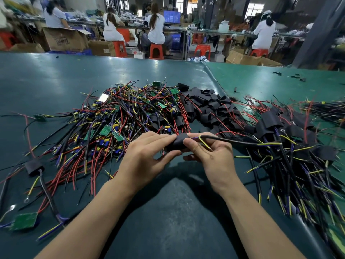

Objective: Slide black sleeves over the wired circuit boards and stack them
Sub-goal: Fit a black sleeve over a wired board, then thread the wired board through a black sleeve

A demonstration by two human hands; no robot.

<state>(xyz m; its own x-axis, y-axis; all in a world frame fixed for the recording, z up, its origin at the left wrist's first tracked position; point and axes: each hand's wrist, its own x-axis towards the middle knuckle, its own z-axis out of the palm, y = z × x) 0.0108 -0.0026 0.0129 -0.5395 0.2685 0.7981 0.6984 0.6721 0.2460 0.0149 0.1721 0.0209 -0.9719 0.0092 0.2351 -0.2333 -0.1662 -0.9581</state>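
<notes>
Crosswise, black sleeve [177, 142], cable rightward.

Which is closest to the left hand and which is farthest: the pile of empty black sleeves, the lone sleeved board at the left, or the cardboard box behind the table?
From the left hand:
1. Pile of empty black sleeves, up and right on the table.
2. Lone sleeved board, far left on the table.
3. Cardboard box, on the floor beyond the table.

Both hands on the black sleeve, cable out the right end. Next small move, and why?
Probably set it on the sleeved pile at right. The sleeve already hides the board, left hand and right hand pinch it, and only the cable sticks out. If the board is not fully in, push first.
</notes>
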